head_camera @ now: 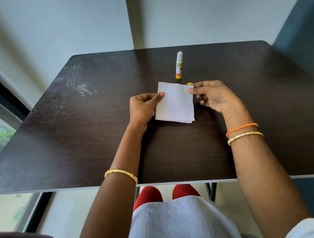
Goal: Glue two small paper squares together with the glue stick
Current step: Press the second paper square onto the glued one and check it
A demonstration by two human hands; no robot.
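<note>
Here the paper squares [176,106] lie stacked on the dark table [77,125], just in front of me, their edges nearly lined up; at the near edge I can see more than one layer. My left hand [144,108] grips the stack's left edge, thumb pressed on top. My right hand [212,95] pinches the far right corner between thumb and forefinger. The glue stick [179,65] stands upright beyond the paper, near it but not touching, and its white tip looks bare. A small yellow thing [189,83], perhaps its cap, peeks out beside my right fingertips. I cannot tell whether glue is already between the sheets. If it is, only pressing and smoothing remain; if not, I must lift the top sheet and apply glue.
</note>
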